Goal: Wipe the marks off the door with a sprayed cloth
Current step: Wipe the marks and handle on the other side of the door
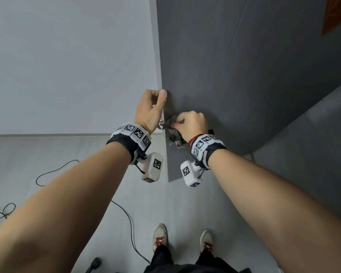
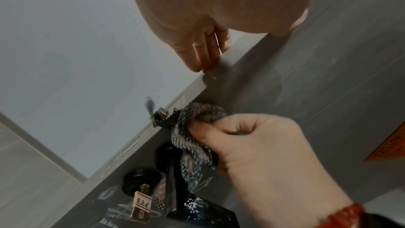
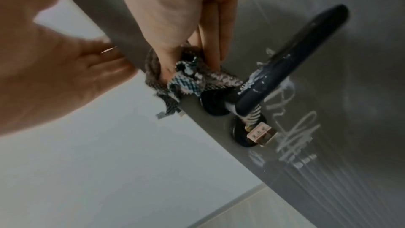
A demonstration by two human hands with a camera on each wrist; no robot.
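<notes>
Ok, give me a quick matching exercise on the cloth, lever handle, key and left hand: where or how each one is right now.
1. cloth
2. lever handle
3. key
4. left hand

a. gripping the door edge
b. bunched in the right hand
c. in the lock, tag attached
d. flecked with white droplets

Pairs: 1-b, 2-d, 3-c, 4-a

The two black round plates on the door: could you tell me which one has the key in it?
The round plate farther from the cloth holds the tagged key; the other plate, beside the cloth, carries the lever handle.
</notes>
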